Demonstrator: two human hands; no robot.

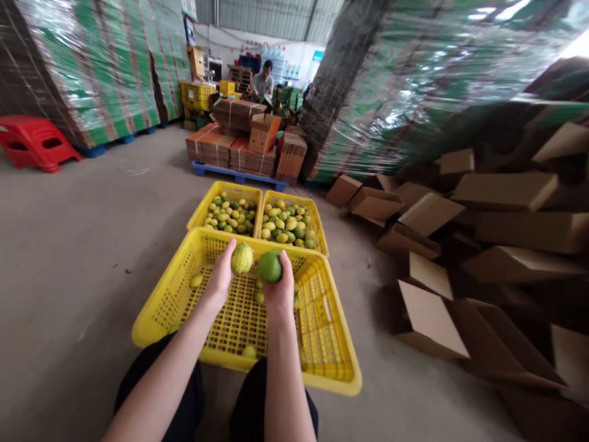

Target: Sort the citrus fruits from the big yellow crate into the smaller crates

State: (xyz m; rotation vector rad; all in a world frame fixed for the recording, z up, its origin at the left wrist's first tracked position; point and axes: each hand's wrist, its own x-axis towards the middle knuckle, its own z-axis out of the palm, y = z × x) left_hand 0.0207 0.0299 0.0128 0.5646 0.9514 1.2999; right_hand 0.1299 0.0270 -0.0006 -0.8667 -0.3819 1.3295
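Observation:
Above the near yellow crate (161, 307), my left hand (221, 276) is closed around a yellow-green striped lemon (242, 258). Close beside it, my right hand (281, 291) grips a round green lime (269, 266). A few fruits lie scattered in the near crate, among them a yellow lemon (196, 280) at its left and a pale one (249, 352) by its near wall; my forearms hide part of its floor. Behind it stand two more yellow crates, the left one (196, 209) and the right one (321, 230), both holding many yellow and green fruits.
Brown cardboard boxes (432, 319) are heaped on the right. Flattened cartons (230, 153) stack on a blue pallet (239, 177) ahead, with a person (263, 80) behind. Wrapped pallet loads (115, 67) rise on both sides. A red stool (39, 142) stands far left.

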